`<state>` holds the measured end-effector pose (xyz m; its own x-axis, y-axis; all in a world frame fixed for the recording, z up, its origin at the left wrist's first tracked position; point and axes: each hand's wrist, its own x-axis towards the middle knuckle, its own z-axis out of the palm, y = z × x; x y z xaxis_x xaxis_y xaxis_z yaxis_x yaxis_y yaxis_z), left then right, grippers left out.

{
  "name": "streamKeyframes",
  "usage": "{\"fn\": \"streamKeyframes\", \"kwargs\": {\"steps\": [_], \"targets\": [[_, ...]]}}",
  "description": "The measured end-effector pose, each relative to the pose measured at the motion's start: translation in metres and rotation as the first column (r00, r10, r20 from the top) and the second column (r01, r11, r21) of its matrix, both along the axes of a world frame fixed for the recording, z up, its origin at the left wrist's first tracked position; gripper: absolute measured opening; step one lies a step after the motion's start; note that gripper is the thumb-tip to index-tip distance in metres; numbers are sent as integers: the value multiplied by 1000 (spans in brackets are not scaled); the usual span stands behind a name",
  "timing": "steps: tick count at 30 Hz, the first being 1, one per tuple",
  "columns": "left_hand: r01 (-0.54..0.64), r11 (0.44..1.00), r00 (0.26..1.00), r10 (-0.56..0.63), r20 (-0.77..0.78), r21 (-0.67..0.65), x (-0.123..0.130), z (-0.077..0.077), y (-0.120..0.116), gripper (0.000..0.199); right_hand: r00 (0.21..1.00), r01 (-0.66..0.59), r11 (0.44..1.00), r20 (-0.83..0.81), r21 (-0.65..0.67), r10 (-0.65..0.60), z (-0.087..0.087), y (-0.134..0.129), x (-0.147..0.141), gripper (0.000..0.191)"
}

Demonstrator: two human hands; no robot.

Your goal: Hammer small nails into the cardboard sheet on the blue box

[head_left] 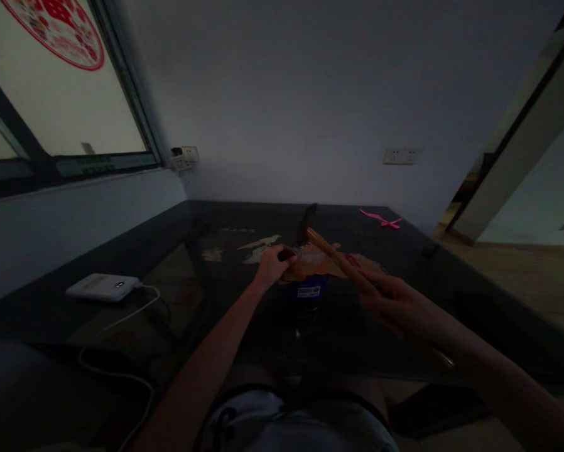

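A hammer [341, 258] with a long wooden handle is gripped in my right hand [389, 298]; its dark head is raised just above a piece of brown cardboard [314, 262]. The cardboard lies over a blue box [306, 290] that carries a white label. At the cardboard's left edge, my left hand [273, 263] has thumb and fingers pinched together. Whatever lies between those fingertips is too dark and small to make out. Some clear, shiny material shows on the cardboard beside the fingers.
Pale torn scraps [262, 248] lie behind my left hand on the dark glossy table [206, 220]. A white power bank [103, 287] with a white cable [135, 311] rests at the left. Pink strips [380, 219] lie at the far right, near the wall.
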<state>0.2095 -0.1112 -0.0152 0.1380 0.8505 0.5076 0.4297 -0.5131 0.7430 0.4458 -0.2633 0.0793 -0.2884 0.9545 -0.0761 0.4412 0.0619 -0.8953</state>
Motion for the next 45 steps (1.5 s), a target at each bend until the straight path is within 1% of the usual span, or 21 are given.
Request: {"fn": "streamKeyframes", "kwargs": {"steps": [3, 8, 12, 16, 19, 23, 26, 28, 30, 32, 34, 35, 37, 38, 39, 40, 41, 42, 45], "targets": [[9, 1000, 1000, -9, 12, 1, 0, 0, 0, 8, 1000, 10, 999, -13, -42, -11, 3, -1, -1, 65], [-22, 1000, 999, 21, -31, -9, 0, 1, 0, 11, 999, -26, 991, -36, -128, 21, -7, 1, -1, 63], [9, 1000, 1000, -9, -19, 7, -2, -1, 2, 10, 997, 10, 995, -70, -102, -17, -6, -3, 0, 66], [76, 997, 997, -76, 2, 1, -4, -1, 3, 11, 988, 64, 995, -138, -71, -73, -5, -11, 4, 68], [135, 991, 991, -135, 16, -10, -5, 1, 1, 16, 980, 89, 992, -169, -85, -103, -14, -15, 11, 69], [173, 985, 984, -173, 38, 4, -8, 6, 0, 22, 963, 167, 980, -195, -110, -186, -33, -22, 22, 63], [139, 989, 987, -143, 68, 58, -13, 14, -3, 19, 944, 217, 971, -230, -103, -236, -44, -32, 29, 59], [66, 992, 992, -76, 99, 108, -17, 21, -9, 16, 925, 267, 955, -243, -127, -291, -51, -39, 34, 58], [-28, 985, 992, 7, 124, 169, -19, 28, -22, 14, 893, 330, 928, -261, -174, -367, -58, -47, 39, 58], [-88, 967, 992, 63, 112, 237, -18, 34, -41, 14, 854, 372, 903, -302, -216, -424, -68, -54, 44, 60], [-74, 951, 997, 66, 38, 301, -13, 36, -65, 13, 811, 373, 896, -385, -239, -440, -80, -61, 48, 63], [-39, 947, 998, 50, -26, 319, -9, 36, -76, 13, 784, 367, 896, -435, -250, -443, -86, -64, 49, 63], [119, 951, 979, -64, -194, 286, 0, 32, -96, 14, 706, 380, 877, -520, -294, -481, -98, -72, 50, 64], [211, 949, 945, -137, -296, 234, 5, 28, -103, 14, 659, 399, 858, -550, -322, -513, -104, -75, 49, 65], [286, 944, 894, -200, -401, 167, 11, 23, -108, 13, 613, 419, 838, -572, -350, -545, -109, -79, 48, 66], [329, 939, 836, -241, -494, 100, 16, 17, -112, 12, 567, 437, 818, -591, -374, -573, -114, -82, 46, 69], [341, 939, 779, -257, -571, 42, 20, 12, -114, 10, 529, 444, 806, -612, -391, -588, -118, -85, 45, 71], [333, 943, 729, -258, -634, 0, 24, 6, -115, 8, 502, 438, 806, -635, -399, -587, -121, -87, 43, 73], [293, 954, 617, -236, -751, -59, 31, -8, -113, 10, 478, 382, 839, -695, -386, -538, -128, -88, 38, 74]]}}
